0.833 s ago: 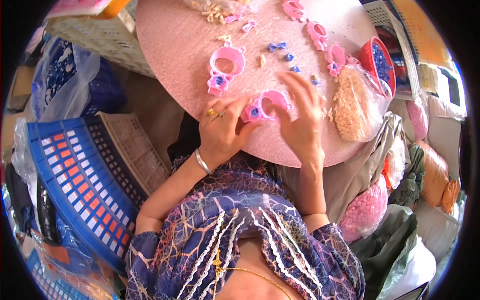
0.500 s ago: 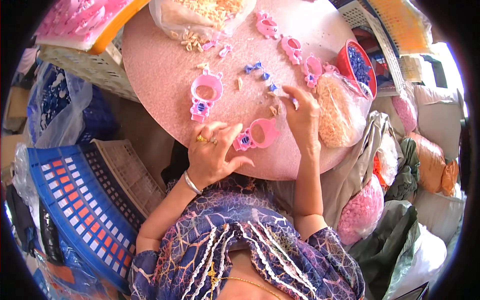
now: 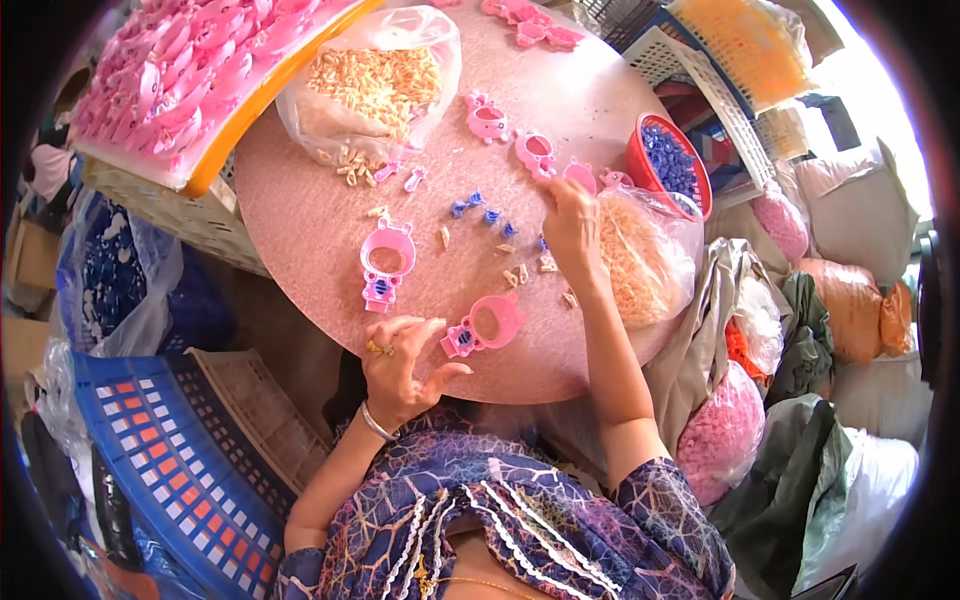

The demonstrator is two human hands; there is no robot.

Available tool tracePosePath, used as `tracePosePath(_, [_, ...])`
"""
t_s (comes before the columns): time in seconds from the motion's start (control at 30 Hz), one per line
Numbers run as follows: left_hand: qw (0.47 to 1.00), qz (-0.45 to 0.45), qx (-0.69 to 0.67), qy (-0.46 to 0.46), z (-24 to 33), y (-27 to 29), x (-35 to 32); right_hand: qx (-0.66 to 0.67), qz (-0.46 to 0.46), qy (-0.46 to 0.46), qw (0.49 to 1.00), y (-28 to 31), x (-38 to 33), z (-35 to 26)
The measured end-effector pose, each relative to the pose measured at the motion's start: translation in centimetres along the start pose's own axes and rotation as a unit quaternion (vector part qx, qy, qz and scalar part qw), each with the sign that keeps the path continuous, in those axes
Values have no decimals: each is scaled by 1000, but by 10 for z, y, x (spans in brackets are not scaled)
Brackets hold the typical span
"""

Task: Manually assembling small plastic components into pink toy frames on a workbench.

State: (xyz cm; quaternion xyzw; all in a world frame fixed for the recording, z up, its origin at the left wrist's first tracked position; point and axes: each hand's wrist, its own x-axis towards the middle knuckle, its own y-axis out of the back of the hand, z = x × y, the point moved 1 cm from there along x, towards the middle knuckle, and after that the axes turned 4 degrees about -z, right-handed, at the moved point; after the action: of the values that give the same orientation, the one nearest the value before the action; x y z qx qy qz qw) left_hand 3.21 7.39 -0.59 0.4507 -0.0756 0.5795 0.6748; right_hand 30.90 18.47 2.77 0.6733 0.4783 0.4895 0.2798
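My right hand (image 3: 573,235) reaches across the round table, its fingers closed at the lower end of a pink plastic animal-shaped frame (image 3: 580,176); its fingertips are partly hidden. Near the table's front edge, my left hand (image 3: 398,368) holds nothing, thumb and fingers apart. Just beyond it lies a pink frame with a blue insert (image 3: 484,326). A second such frame (image 3: 386,262) rests farther up on the left. Two more pink frames, one (image 3: 487,118) and another (image 3: 535,153), lie in the row leading to my right hand. Small blue parts (image 3: 491,215) are scattered mid-table.
An open bag of small beige pieces (image 3: 375,85) stands at the far left, another bag of them (image 3: 635,260) beside my right forearm. A red bowl (image 3: 707,190) holds blue parts. A tray of pink pieces (image 3: 215,165) overhangs the left; a blue basket (image 3: 170,440) stands below.
My right hand has moved away from the small blue parts, out to the row of pink frames. My left hand has come off the nearest frame. The view has shifted, showing more of the table's far side.
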Motion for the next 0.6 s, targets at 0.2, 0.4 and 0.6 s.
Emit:
tracePosePath(0.2, [999, 20, 28, -10, -3, -4, -1, -217, 12, 15, 976, -15, 35, 18])
tracePosePath(0.4, [999, 24, 29, -6, -3, -4, -1, -289, -32, -10, 957, -32, 42, 33])
tracePosePath(0.6, [999, 30, 38, 8, -5, -3, -1, -299, -71, -65, 950, -38, 51, 20])
